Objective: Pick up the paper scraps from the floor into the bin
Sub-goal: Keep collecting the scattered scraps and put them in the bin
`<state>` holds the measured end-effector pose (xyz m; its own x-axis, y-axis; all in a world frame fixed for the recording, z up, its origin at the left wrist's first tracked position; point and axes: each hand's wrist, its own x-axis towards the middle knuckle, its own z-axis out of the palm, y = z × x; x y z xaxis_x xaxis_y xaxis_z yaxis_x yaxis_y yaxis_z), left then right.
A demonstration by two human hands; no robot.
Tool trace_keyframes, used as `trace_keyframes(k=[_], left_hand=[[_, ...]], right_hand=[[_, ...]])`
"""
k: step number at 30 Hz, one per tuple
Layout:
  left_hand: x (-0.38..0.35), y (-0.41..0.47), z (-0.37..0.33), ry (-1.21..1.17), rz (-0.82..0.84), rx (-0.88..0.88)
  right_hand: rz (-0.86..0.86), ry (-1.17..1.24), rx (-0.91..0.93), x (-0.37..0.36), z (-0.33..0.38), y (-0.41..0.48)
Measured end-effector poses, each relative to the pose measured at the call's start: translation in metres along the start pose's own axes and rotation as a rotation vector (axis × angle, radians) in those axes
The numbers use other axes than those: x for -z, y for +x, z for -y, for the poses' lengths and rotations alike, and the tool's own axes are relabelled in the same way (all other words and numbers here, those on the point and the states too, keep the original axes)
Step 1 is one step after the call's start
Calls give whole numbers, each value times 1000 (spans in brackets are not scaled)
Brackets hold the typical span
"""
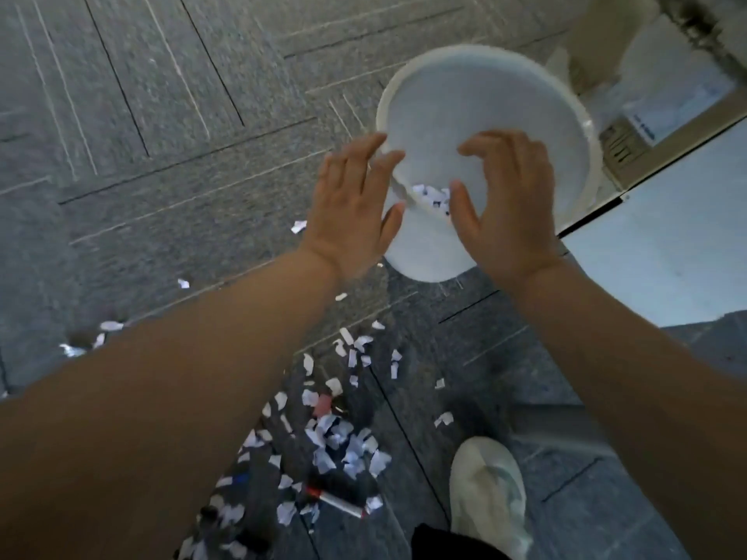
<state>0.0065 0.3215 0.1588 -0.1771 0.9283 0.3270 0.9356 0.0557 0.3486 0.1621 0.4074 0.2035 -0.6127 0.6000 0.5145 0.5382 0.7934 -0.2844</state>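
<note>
Two bare forearms filled the bottom of the view and reached forward, with a white shoe (489,489) planted on the floor (161,115) under the right one. Between the forearms lay the main heap of paper scraps (339,442), white and torn small, spread over the grey carpet tiles. A red-and-white marker pen (335,501) lay among them at the near edge of the heap, and a pinkish bit showed higher up in it. Loose pieces trailed away from the heap toward the bin (491,127), and a few more lay apart to the left, beyond the left forearm.

Farther out, the left hand (355,204) and the right hand (507,208) hung over the near rim of the white round bin, palms turned toward each other, fingers spread and slightly curled. Each grip was wide and held nothing. Between the two hands, some scraps showed inside the bin, against its near wall.

Beyond and to the right of the bin stood pale furniture and a light panel with a dark edge, blurred and hard to make out.
</note>
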Motion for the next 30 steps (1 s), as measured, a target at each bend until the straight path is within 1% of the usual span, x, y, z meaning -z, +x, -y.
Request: trace_keyframes(k=[2,3,5,9,13,17,19,21,23,27,28,30], left_hand=[[5,-37,3,6,3,38],[7,-56,5,20,22,50],[14,-98,11,46,90,97],[50,-181,12,95,240,275],[86,-260,-7,184,305,395],[83,-320,-29,187,345,402],[70,-344,-37,168,364,433],[51,-365,-44,152,416,460],[28,-381,-48,138,476,459],[-6,-392,-38,69,571,523],[-11,-393,-33,66,591,536],[-23,-392,-21,80,632,553]], right_hand=[[-30,22,84,-3,27,-24],[-17,32,110,-5,40,-37],[61,56,130,-12,64,-64],[256,87,115,-16,101,-110],[358,78,57,-11,132,-157],[432,92,58,-11,154,-212],[451,91,56,-18,158,-240],[492,82,34,-27,154,-269],[573,52,-25,-40,147,-296],[832,-84,-292,-72,129,-333],[874,-87,-349,-79,126,-340],[904,-69,-436,-92,124,-351]])
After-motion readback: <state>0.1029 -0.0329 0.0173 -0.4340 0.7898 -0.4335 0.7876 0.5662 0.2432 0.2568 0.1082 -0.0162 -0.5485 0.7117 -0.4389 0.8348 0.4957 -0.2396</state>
